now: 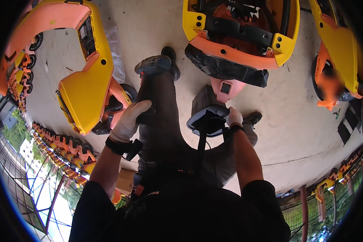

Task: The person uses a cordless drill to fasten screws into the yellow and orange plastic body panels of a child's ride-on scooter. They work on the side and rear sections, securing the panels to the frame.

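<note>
My left hand [129,119], in a white glove, is closed beside my left thigh. A short black object shows at its fingertips, but I cannot make out its kind. My right hand [234,117], also gloved, is closed at the right edge of a dark box-like container [204,100] with a thick black rim. A black strap or bar [201,149] runs from the container toward my body. Just beyond stands a yellow and orange vehicle body [238,56], with black plastic sheeting [224,66] and a pink part [226,88] below it.
On the left stands another yellow and orange vehicle [86,94] with a black wheel, and one more [343,52] at the right. Rows of similar vehicles [62,141] line the left edge. Clear plastic film [115,52] lies on the concrete floor. A cardboard box [126,179] is behind my left arm.
</note>
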`<state>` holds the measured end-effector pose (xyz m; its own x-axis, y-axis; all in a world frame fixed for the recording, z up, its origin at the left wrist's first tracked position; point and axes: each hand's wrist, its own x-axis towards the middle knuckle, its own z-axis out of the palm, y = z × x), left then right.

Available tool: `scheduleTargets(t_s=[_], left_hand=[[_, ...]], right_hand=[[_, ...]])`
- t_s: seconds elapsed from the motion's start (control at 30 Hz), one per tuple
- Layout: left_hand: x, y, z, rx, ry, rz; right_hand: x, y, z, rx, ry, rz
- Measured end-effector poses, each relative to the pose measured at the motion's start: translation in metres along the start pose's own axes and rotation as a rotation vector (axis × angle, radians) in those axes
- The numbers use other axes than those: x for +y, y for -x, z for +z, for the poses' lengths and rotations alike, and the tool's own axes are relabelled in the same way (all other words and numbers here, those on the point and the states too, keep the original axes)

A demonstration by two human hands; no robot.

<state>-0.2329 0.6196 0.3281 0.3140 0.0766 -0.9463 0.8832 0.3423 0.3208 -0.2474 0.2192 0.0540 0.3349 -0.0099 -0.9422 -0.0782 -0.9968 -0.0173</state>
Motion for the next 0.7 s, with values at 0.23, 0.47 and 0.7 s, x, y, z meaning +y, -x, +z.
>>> scheduleTargets(t_s=[0.23,0.47,0.7], left_hand=[[0.007,-0.023,-0.007,0.039,0.112,0.064],[-0.01,-0.03,0.009,0.091,0.275,0.012],[-0.007,-0.033,0.01,0.1,0.226,0.053]], right_hand=[[0.0,-0.002,0.007,0.094,-0.194,-0.073],[-0.019,0.007,0.021,0.22,-0.27,-0.441],[0.016,-0.022,0.045,-0.111,-0.596,-0.042]])
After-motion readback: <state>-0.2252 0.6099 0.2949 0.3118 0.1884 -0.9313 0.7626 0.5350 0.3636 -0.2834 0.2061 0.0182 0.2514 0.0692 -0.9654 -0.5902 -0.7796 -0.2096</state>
